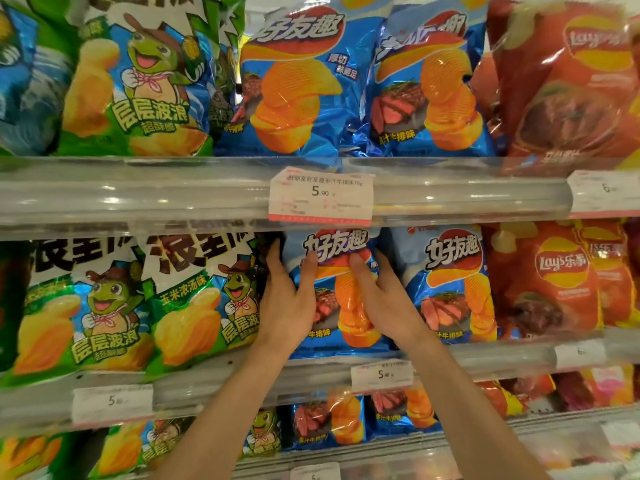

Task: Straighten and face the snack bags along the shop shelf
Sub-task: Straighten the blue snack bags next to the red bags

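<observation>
A blue crisp bag (341, 271) with a steak picture stands upright on the middle shelf, facing me. My left hand (289, 299) grips its left edge, thumb on the front and fingers tucked behind. My right hand (381, 299) holds its right side the same way, thumb pressed on the front near the logo. A matching blue bag (450, 282) stands just to the right, touching it. A green turtle-mascot bag (204, 299) leans against the left hand's side.
Red crisp bags (543, 282) fill the right end of the middle shelf. The upper shelf rail (138, 195) with a price tag (322, 195) overhangs the bag tops. More blue, green and red bags line the top and lower shelves.
</observation>
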Demonstrator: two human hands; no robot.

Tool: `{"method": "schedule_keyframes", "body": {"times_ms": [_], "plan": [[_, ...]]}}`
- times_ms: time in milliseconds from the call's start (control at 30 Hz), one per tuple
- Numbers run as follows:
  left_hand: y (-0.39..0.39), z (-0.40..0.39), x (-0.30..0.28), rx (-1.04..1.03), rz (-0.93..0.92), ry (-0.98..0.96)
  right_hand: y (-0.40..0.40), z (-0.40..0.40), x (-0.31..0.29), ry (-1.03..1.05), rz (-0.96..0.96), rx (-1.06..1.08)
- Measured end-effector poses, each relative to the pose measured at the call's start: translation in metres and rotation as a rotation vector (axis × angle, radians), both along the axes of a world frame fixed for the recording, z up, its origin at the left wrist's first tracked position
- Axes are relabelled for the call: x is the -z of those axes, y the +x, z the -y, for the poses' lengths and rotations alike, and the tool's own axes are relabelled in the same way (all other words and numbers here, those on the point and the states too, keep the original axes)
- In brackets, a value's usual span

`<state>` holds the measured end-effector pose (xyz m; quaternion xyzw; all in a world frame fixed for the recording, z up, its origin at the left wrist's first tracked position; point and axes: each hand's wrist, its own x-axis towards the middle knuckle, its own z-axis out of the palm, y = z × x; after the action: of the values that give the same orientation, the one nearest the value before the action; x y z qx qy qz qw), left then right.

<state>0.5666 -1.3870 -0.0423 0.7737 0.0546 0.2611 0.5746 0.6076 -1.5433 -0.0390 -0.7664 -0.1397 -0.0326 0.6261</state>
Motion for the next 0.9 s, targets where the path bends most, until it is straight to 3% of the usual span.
{"method": "schedule_keyframes", "body": {"times_ms": [267,400,567,667,800,900], "plan": [[-0.014,0.005,0.000,-0.003,-0.053,0.167,-0.001,0.004,0.004,-0.057,0.043,-0.045],[-0.016,0.002,0.003,0.012,0.014,0.192,-0.013,0.005,0.000,-0.065,0.137,0.022],[-0.008,0.003,0.007,0.081,0.092,0.308,-0.023,0.005,-0.003,-0.376,0.429,0.067],[-0.004,0.003,0.006,0.096,0.080,0.295,-0.022,0.002,-0.002,-0.427,0.370,0.087],[-0.011,0.003,-0.001,0.015,0.019,0.460,-0.028,0.009,-0.007,-0.441,0.385,0.098],[-0.020,0.001,0.000,-0.141,0.162,0.686,-0.034,0.032,-0.012,-0.498,0.582,0.222]]}}
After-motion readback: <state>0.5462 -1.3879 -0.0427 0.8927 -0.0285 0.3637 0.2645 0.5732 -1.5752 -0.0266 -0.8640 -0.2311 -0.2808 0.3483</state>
